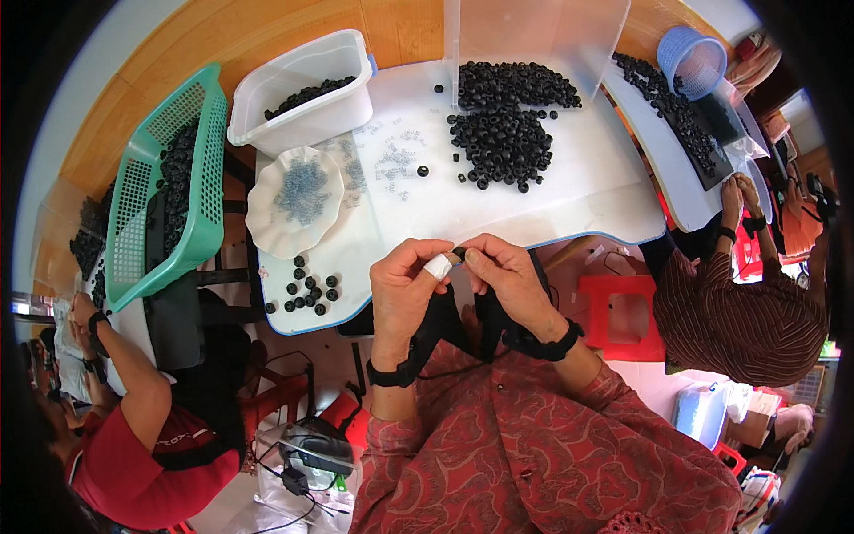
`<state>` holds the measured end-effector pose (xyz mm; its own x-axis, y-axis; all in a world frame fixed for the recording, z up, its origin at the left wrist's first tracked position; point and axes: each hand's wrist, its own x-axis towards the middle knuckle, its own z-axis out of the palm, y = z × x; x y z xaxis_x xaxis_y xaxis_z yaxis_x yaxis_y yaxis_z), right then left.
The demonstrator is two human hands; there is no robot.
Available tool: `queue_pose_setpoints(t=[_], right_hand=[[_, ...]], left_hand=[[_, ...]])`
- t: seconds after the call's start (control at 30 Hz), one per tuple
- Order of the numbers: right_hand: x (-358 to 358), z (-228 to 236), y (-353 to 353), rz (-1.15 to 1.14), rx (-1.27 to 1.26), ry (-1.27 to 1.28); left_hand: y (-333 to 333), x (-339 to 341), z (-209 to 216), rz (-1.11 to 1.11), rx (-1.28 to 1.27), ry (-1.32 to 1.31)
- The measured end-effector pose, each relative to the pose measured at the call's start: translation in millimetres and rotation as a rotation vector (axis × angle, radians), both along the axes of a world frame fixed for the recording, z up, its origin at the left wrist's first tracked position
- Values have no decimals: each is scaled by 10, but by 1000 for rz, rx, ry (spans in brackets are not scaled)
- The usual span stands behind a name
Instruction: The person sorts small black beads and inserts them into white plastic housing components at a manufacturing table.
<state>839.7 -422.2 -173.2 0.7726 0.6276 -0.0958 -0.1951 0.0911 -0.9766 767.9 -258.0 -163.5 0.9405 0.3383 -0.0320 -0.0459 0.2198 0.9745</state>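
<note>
Just beyond the table's near edge, my left hand [400, 283] and my right hand [516, 278] meet fingertip to fingertip. Both are closed in a pinch on a small black round part [459, 253], mostly covered by the fingers. White tape [438, 266] wraps one left fingertip. Left of my hands, several loose black parts [310, 282] lie on the table. Farther back, a scalloped white plate [267, 222] carries a heap of tiny clear bluish pieces [303, 190]. Beyond my right hand spreads a large pile of black parts [503, 147].
Behind the plate stands a white tub [347, 105] with black parts inside. A green basket [213, 205] holds more at the left. A clear upright panel [543, 36] rises behind the pile. Co-workers sit at both sides; a red stool [614, 343] stands at right.
</note>
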Motion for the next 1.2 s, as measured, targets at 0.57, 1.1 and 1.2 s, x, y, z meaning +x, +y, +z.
queue_pose_setpoints(t=[0.57, 1.1, 1.2], right_hand=[[-42, 41, -98, 47, 90, 131], [-52, 53, -144, 35, 184, 318], [-38, 15, -155, 78, 217, 341]], left_hand=[[-160, 39, -191, -51, -267, -48], [-225, -24, -155, -77, -164, -102], [-262, -14, -158, -50, -128, -189]])
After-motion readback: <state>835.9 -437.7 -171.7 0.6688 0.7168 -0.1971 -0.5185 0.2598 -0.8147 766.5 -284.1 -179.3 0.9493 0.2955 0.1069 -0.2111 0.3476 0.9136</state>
